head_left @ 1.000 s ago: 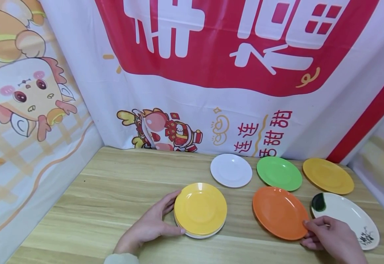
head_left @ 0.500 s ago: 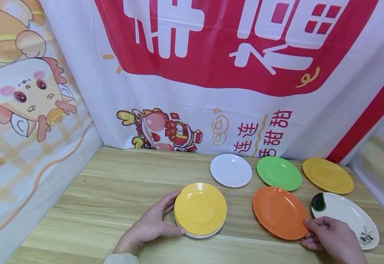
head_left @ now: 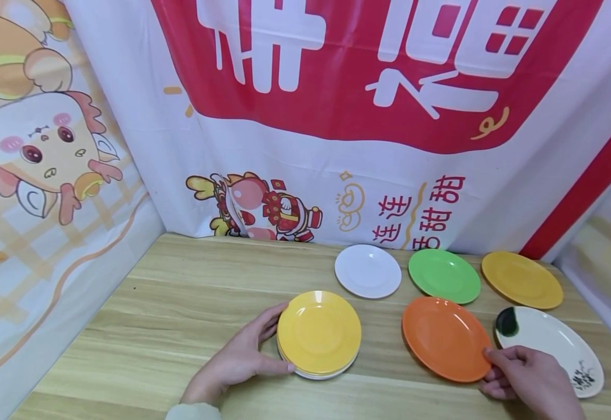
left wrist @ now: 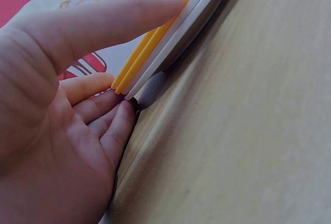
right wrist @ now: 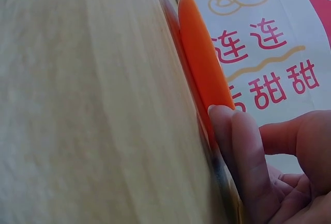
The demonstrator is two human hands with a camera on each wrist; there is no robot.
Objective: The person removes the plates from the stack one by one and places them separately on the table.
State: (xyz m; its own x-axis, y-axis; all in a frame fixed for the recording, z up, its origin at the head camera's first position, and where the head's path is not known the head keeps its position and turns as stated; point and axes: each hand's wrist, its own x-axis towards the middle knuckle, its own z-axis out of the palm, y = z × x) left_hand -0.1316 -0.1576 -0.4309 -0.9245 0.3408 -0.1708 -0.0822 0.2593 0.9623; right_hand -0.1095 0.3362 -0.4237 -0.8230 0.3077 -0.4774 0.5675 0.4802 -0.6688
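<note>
My left hand (head_left: 244, 356) holds the left side of a stack of small round plates (head_left: 319, 332), thumb at the near rim and fingers at the far side. In the left wrist view the stack's edges (left wrist: 150, 45) show yellow plates on top and white ones below. To the right, my right hand (head_left: 533, 373) pinches the right rim of an orange plate (head_left: 444, 338). Seen edge-on in the right wrist view, the orange plate (right wrist: 199, 43) lies low over the wooden table, with fingertips at its rim. Part of an oval cream plate (head_left: 552, 341) is hidden behind this hand.
Behind these lie a white plate (head_left: 368, 271), a green plate (head_left: 444, 276) and a dark yellow plate (head_left: 522, 280) in a row. A printed cloth (head_left: 263, 140) hangs along the back edge of the wooden table (head_left: 195, 286), and another cloth (head_left: 48, 233) along its left.
</note>
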